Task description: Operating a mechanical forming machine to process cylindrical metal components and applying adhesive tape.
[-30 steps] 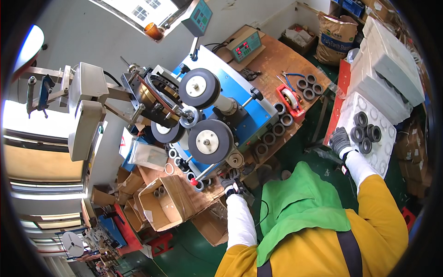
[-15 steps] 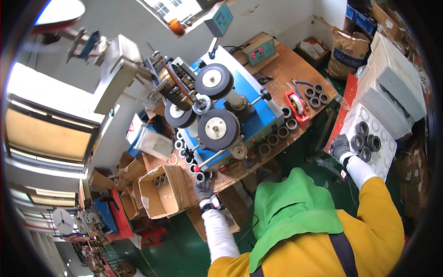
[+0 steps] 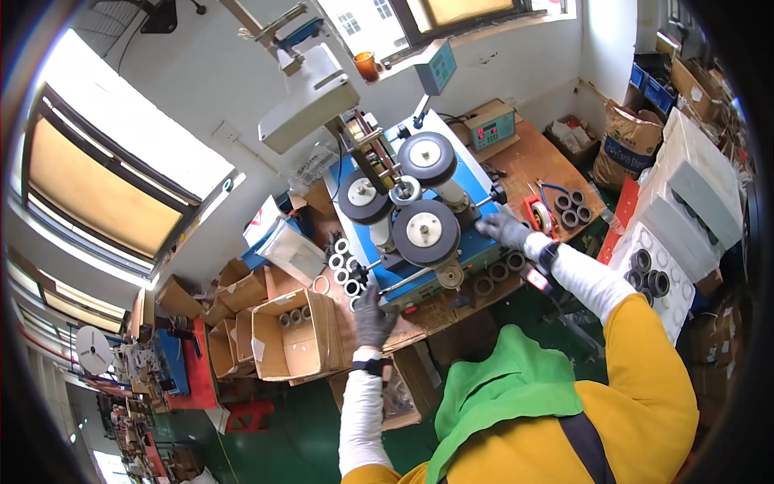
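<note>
My left hand, in a grey glove, is at the front left corner of the blue machine. Its fingers close over the end of the metal lever, hiding the knob. My gloved right hand is over the machine's right front edge with fingers bunched; anything they hold is hidden. On the machine stand three dark wheels with pale hubs, the front one nearest me. A ring-shaped metal part sits between them, below an upper mechanism.
Dark rings line the table's front edge; pale rings lie left of the machine. A cardboard box holds some rings. Right are a red tape dispenser, a control box and a white foam tray with black rings.
My right hand has moved left from the foam tray to the machine. My left hand has shifted from a ring at the table edge to the lever's end. The view has shifted.
</note>
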{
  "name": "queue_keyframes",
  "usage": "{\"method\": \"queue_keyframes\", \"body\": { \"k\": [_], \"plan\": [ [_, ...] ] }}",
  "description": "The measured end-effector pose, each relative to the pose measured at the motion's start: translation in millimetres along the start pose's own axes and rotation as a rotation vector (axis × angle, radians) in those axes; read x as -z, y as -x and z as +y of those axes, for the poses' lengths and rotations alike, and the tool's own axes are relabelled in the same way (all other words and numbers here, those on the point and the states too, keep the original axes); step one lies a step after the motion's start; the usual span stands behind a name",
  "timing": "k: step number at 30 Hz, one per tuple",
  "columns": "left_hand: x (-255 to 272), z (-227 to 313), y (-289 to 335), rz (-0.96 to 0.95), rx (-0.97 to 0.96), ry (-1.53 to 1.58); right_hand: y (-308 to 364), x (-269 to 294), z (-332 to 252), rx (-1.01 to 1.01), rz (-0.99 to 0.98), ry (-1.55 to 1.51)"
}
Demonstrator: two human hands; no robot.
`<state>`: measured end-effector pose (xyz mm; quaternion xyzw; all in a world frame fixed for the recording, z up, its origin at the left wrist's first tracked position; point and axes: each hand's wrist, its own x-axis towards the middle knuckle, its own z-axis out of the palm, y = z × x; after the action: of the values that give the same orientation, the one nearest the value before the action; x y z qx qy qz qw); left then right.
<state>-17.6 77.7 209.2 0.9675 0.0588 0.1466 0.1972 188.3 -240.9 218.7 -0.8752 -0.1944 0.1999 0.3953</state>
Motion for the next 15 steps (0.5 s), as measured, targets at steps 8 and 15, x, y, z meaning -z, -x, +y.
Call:
{"method": "queue_keyframes", "body": {
  "k": [8, 15],
  "plan": [
    [-25.8, 3.1, -26.9, -0.091, -0.021, -0.325, -80.5, -8.2, -107.3, 0.263, 0.131, -0.103],
    [-23.5, -31.2, -70.4, -0.544, -0.103, -0.208, -116.7, -22.0, -79.6, 0.343, 0.056, 0.135]
  ]
}}
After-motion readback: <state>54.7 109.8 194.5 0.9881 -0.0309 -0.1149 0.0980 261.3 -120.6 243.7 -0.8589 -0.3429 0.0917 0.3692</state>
